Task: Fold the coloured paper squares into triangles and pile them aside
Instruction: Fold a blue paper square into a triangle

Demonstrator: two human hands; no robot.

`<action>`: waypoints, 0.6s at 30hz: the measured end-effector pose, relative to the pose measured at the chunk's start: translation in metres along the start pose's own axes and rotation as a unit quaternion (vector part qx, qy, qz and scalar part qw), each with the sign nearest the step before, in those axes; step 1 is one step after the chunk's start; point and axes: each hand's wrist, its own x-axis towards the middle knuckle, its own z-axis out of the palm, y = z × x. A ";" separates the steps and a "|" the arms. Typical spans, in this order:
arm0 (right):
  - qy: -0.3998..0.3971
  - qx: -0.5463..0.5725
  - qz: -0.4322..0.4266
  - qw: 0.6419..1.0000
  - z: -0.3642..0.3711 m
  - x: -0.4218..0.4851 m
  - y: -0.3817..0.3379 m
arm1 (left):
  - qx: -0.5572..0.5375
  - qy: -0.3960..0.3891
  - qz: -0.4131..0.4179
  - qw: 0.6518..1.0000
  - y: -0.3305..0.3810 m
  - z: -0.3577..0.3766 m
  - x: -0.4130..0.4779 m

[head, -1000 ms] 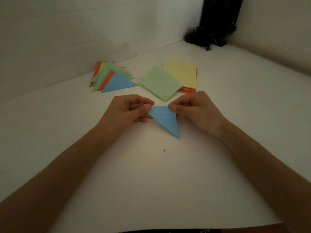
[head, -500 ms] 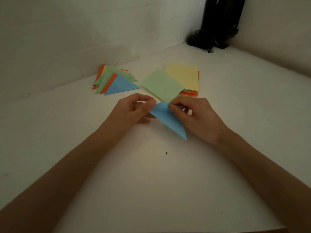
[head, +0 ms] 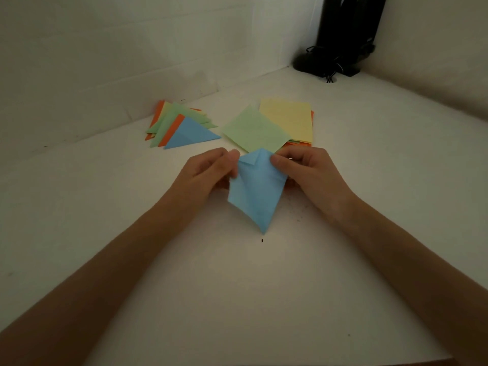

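Two hands meet over the middle of the table [head: 369, 180], each pinching the blue paper [head: 254, 191]. The left hand [head: 208, 173] grips the paper's edge at 9 o'clock, and the right hand [head: 306, 173] grips the edge at 3 o'clock. The paper is partly folded, with a small flap turned over at 12 o'clock and a long point aimed at 6 o'clock. Whether that point touches the table I cannot tell. A dark speck [head: 262, 240] lies on the table just below it.

From the paper, the pile of triangles [head: 182, 128] lies at 11 o'clock, near the wall [head: 105, 62]. A blue triangle is on top, over orange and green ones. The stack of squares [head: 290, 117] sits at 12 to 1 o'clock, just beyond the hands. Its top sheet is yellow, and orange shows at the bottom. A green square [head: 254, 130] lies skewed over its 9 o'clock side. Pile and stack are near each other but apart. A black stand [head: 346, 35] fills the far corner at 1 o'clock.
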 end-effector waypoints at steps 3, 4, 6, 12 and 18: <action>0.003 -0.019 -0.010 1.000 0.000 0.000 0.000 | -0.005 0.044 -0.019 0.999 0.001 0.003 0.001; 0.001 -0.025 -0.013 1.000 0.000 -0.001 0.000 | -0.017 0.050 -0.028 0.998 0.001 0.002 0.001; -0.004 -0.035 -0.017 0.999 0.001 -0.001 -0.001 | -0.029 0.048 -0.046 0.997 0.000 0.000 0.001; -0.007 -0.023 -0.048 0.999 0.001 -0.004 -0.002 | -0.028 0.046 -0.067 0.996 -0.001 0.000 0.003; -0.085 0.015 -0.081 0.993 0.003 -0.006 -0.004 | -0.006 0.077 -0.044 0.996 -0.002 0.000 0.004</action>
